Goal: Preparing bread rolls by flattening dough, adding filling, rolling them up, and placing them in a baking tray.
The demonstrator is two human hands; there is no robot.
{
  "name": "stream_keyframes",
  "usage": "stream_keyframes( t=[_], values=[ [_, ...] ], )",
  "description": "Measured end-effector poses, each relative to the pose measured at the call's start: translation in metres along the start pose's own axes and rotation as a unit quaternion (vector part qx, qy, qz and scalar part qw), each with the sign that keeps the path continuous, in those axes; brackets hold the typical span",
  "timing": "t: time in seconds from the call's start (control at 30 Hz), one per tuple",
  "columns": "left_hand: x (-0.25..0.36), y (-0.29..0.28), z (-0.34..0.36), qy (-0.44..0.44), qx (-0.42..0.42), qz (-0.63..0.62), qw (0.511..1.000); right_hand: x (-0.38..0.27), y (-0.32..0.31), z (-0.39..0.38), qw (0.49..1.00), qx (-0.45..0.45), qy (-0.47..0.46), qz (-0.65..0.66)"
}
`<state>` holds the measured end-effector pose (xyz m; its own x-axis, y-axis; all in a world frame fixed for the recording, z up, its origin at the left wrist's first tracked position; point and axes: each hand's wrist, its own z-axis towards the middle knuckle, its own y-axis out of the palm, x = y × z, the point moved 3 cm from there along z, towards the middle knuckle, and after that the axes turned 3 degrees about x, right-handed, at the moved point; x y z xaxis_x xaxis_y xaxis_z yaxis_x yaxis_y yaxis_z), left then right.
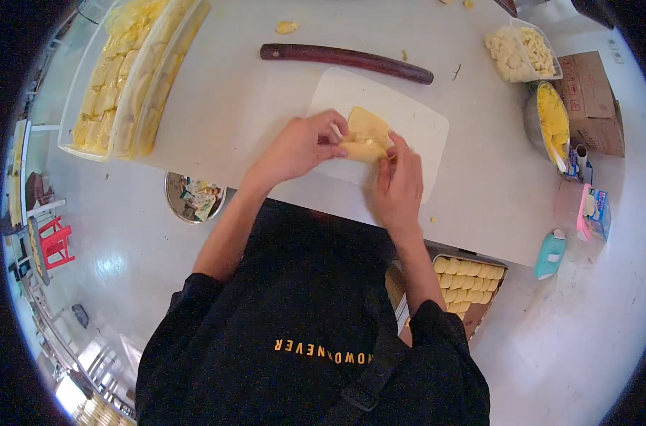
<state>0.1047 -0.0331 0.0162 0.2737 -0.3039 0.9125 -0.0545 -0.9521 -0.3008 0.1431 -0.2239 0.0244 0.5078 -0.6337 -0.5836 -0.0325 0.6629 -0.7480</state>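
Fabric (266, 305) of the person's black shirt fills the near middle. To its right, below the table edge, a tray (489, 307) holds rows of plump yellow rolls (468, 280); to its left, a round metal bowl (169, 197) holds scraps. At the near side of the pale table (231, 99), the left hand (310, 142) pinches the left end of a yellow dough sheet (369, 122) between thumb and fingers, while the right hand (400, 174) grasps its right end, fingertips bent around it. The sheet lies between the two grips: its near edge is folded into a roll spanning from hand to hand, and its flat flap reaches past them on the far side, with small pale bits along the fold. It sits over a white board (426, 135); whether the roll touches the board cannot be told. Beyond the board, a dark rolling pin (348, 61) lies slantwise. Far left stands a clear container (89, 153) of yellow pieces; far right, a tub (539, 53) of pale chunks.
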Motion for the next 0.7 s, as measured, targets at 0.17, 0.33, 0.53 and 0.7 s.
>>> stream_keyframes(
  t=[0.17,0.33,0.53,0.7],
  values=[
    [-0.003,0.018,-0.008,0.075,0.194,0.158,0.965,0.012,0.005,0.058,0.991,-0.122,0.043,-0.032],
    [0.001,0.035,-0.016,0.194,0.282,0.222,0.913,0.014,0.017,0.094,0.967,-0.231,0.09,-0.051],
    [0.008,0.031,-0.01,0.126,0.282,0.181,0.934,0.011,0.019,0.09,0.989,-0.129,0.057,0.032],
    [0.009,0.036,-0.006,0.115,0.277,0.163,0.94,0.007,0.024,0.09,0.976,-0.132,-0.105,-0.14]
  ],
)
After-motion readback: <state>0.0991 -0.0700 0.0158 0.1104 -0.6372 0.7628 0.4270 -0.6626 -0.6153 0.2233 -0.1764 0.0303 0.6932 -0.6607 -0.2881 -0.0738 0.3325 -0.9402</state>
